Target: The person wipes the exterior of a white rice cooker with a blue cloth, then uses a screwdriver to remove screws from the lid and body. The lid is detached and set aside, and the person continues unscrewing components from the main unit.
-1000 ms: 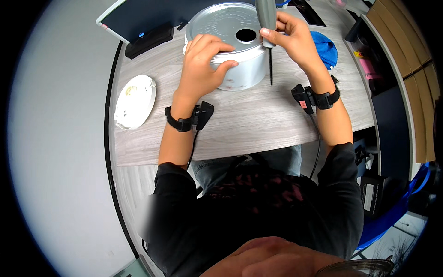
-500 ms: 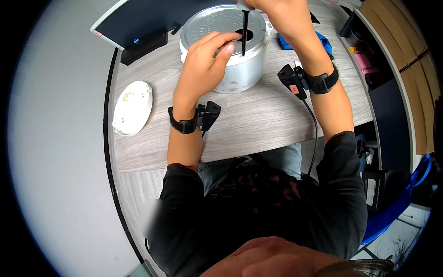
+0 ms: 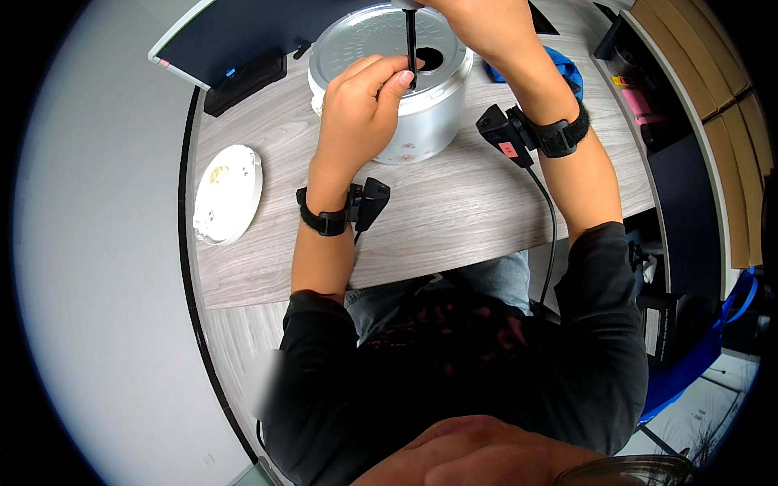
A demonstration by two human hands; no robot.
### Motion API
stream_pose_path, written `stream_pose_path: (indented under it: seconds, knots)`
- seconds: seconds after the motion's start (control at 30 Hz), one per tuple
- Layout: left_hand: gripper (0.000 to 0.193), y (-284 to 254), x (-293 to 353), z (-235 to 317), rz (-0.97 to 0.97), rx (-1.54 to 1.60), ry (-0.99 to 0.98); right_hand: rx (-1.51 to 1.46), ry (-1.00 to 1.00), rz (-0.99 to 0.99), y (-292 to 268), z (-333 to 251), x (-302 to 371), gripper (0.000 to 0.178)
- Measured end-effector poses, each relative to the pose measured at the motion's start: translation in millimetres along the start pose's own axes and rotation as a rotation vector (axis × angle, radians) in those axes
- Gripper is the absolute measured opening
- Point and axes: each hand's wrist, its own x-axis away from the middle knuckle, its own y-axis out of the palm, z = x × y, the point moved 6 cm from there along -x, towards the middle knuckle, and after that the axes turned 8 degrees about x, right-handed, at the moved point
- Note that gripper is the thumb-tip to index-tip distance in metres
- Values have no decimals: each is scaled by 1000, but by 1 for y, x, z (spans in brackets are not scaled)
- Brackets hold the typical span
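Observation:
A white rice cooker body [image 3: 428, 134], upside down or lidless (I cannot tell which), stands at the far middle of the desk with a silvery perforated metal plate [image 3: 356, 44] on top. A dark round hole [image 3: 429, 58] opens in that plate. My right hand [image 3: 478, 20], partly cut off by the upper edge, grips the grey handle of a screwdriver [image 3: 411, 36]. Its black shaft points down at the plate's near rim. My left hand [image 3: 362, 105] is closed in a pinch, thumb and forefinger around the shaft near its tip. Whatever lies under the tip is hidden.
A white round cover [image 3: 229, 194] lies at the desk's left. Behind it stand a black box [image 3: 245, 85] and a monitor [image 3: 243, 36]. Blue cloth [image 3: 563, 69] sits right of the cooker. Wrist-worn black devices [image 3: 506, 136] trail cables. A shelf with cardboard boxes [image 3: 713, 73] borders the right.
My right hand has moved left and slightly up with the screwdriver, bringing the shaft to my left fingertips. My left hand stays at the near rim.

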Motion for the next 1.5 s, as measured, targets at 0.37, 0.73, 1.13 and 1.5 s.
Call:
stream_pose_path:
  seconds: [0.37,0.73,1.13,1.5]
  knots:
    - [16,-1,0,-3,-25,7,-47,-78,-91,-119,3,9,-1,23]
    - [20,-1,1,-3,-63,-24,-21,-218,26,-307,1,15,-2,48]
    - [11,4,3,-8,64,20,-46,-166,30,-310,5,14,0,42]
    - [26,1,2,1,18,-95,12,-178,41,-286,8,3,1,47]
